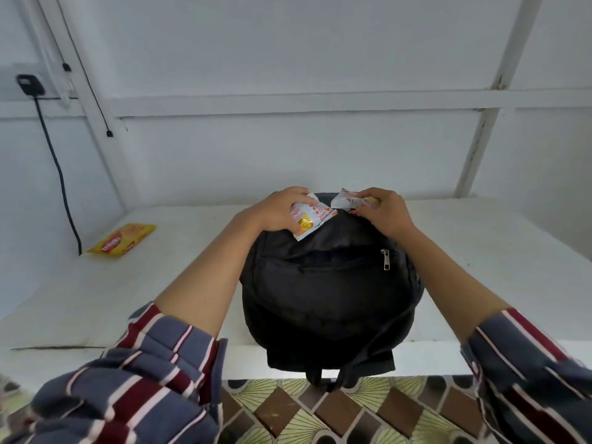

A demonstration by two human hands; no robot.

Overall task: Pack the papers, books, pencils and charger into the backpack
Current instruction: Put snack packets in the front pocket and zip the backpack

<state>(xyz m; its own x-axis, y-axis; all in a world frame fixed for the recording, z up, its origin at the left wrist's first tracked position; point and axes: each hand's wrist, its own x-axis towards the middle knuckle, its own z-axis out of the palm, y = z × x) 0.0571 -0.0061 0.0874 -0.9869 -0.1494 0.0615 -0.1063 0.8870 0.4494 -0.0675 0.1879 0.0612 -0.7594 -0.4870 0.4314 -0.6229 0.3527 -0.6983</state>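
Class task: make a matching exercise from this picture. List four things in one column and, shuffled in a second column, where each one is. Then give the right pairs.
Things
1. backpack
2. yellow packet
3. black plug
4. zip pull

Places
A. on the wall, far left
B. on the backpack's front, towards the right
C. flat on the table, left of the backpack
D. middle of the table, at its near edge

Pairs: 1-D, 2-C, 3-A, 4-B
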